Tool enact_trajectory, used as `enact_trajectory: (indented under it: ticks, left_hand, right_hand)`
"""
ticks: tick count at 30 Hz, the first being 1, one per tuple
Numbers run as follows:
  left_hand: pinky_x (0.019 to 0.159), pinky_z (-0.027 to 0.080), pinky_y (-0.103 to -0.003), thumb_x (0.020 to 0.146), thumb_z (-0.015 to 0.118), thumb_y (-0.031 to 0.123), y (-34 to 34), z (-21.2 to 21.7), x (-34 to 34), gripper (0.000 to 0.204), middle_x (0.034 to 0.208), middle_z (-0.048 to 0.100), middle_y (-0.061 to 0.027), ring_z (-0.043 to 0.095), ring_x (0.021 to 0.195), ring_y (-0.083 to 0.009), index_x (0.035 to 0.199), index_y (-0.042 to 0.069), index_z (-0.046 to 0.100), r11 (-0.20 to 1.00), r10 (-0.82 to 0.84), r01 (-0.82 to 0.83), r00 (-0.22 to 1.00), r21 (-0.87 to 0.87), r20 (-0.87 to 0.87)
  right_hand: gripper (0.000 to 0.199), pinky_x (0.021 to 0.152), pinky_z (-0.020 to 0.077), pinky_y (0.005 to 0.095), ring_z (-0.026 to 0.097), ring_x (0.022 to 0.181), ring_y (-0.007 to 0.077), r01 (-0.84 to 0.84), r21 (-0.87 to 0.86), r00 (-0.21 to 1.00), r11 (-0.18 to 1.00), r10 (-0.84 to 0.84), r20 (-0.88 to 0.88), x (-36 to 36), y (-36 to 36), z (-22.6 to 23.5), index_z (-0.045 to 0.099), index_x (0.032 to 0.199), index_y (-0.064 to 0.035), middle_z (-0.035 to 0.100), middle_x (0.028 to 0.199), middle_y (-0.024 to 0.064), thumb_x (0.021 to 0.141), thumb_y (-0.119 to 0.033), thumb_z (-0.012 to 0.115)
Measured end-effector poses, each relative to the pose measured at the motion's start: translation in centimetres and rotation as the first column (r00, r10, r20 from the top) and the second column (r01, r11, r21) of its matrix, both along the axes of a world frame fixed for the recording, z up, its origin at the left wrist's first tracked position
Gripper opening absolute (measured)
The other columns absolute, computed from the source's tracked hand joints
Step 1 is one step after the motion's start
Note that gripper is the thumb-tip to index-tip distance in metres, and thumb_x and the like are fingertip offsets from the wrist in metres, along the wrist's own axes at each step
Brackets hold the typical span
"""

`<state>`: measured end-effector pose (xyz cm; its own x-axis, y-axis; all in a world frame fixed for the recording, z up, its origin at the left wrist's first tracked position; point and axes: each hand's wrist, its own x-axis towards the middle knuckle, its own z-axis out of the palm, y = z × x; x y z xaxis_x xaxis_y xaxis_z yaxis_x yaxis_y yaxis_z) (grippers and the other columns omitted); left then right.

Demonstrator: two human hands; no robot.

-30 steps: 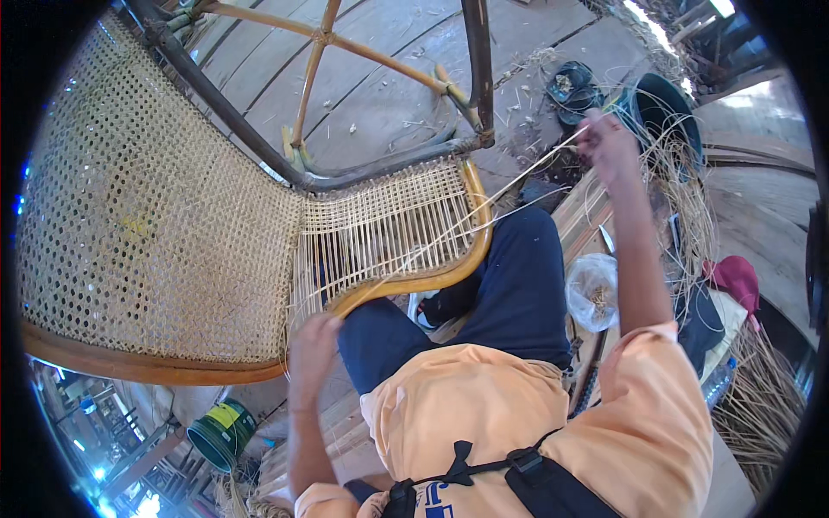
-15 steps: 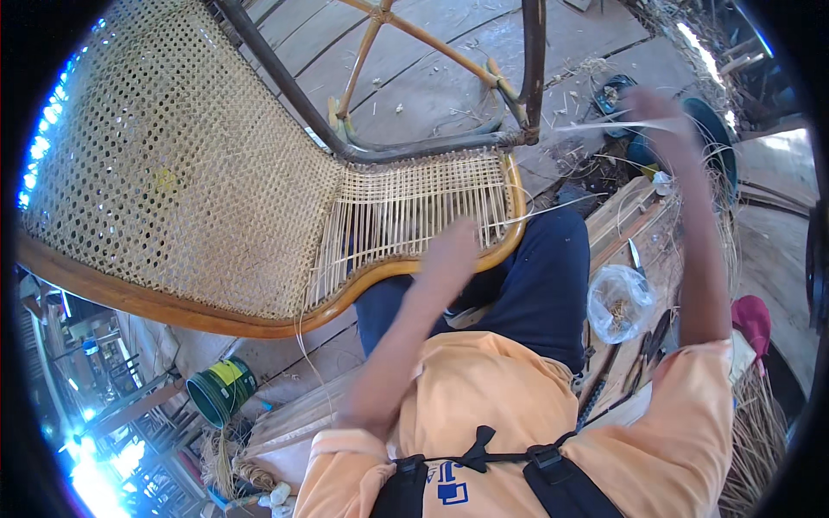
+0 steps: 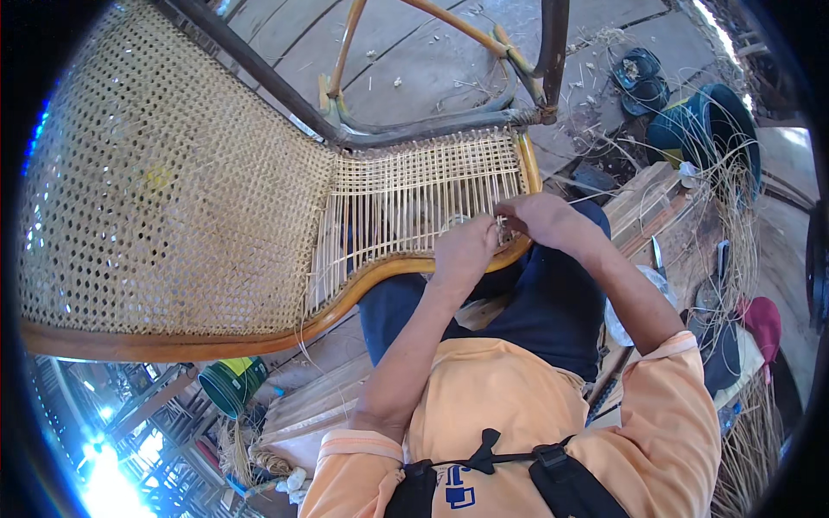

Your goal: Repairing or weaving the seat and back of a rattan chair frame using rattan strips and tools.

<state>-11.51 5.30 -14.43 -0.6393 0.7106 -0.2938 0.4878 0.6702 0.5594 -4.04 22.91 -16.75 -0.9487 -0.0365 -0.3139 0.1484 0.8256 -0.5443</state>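
A rattan chair frame [image 3: 393, 264] lies across my lap, its large back panel [image 3: 173, 198] covered in finished open cane weave. On the smaller seat section [image 3: 423, 177], cross strands are woven near the far edge, while mostly lengthwise strands run toward me. My left hand [image 3: 466, 250] is closed at the near right corner of the strands, thumb and fingers together; whatever it pinches is hidden. Right beside it, my right hand [image 3: 548, 224] bends over the curved rim with its fingers pinched on a thin cane strand, mostly covered by the fingers.
Loose cane strands spill from a green bucket [image 3: 730, 129] at the far right. Planks [image 3: 643, 194] hold a knife [image 3: 658, 255] and a clear plastic bag [image 3: 615, 321], partly behind my right forearm. Another green bucket [image 3: 226, 390] lies tipped at lower left. Dark chair legs [image 3: 553, 52] rise beyond the seat.
My right hand has come back from the far right, where it drew out a pale strand, to the seat's corner. My left hand has shifted slightly right beside it.
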Motion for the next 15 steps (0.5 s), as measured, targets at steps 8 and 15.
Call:
enact_trajectory:
  ticks: [8, 15]
  left_hand:
    - [0.063, 0.048, -0.047, 0.088, 0.052, 0.026, 3.0, -0.6, -1.7, 0.020, 0.072, 0.063, -0.0162, 0.061, 0.070, -0.0368, 0.084, 0.008, 0.059, 1.000, 0.026, -0.026, 0.999, -0.012, 0.021]
    - [0.069, 0.048, -0.048, 0.089, 0.049, 0.024, 4.2, -3.1, -2.2, 0.023, 0.078, 0.064, -0.0177, 0.063, 0.075, -0.0367, 0.094, 0.005, 0.061, 0.974, 0.221, -0.224, 0.972, 0.021, 0.080]
  right_hand:
    - [0.016, 0.074, 0.0492, 0.0419, 0.063, 0.085, 0.0350, 0.090, 0.068, 0.992, 0.994, -0.095, 0.087, -1.1, 0.3, 0.0, 0.062, 0.093, -0.0069, 0.065, 0.086, 0.0151, 0.083, -0.013, 0.051]
    - [0.017, 0.072, 0.0494, 0.0444, 0.063, 0.085, 0.0349, 0.551, 0.082, 0.834, 0.830, -0.550, -0.040, -3.4, 5.1, 0.5, 0.061, 0.095, -0.0082, 0.065, 0.089, 0.0162, 0.088, -0.019, 0.051]
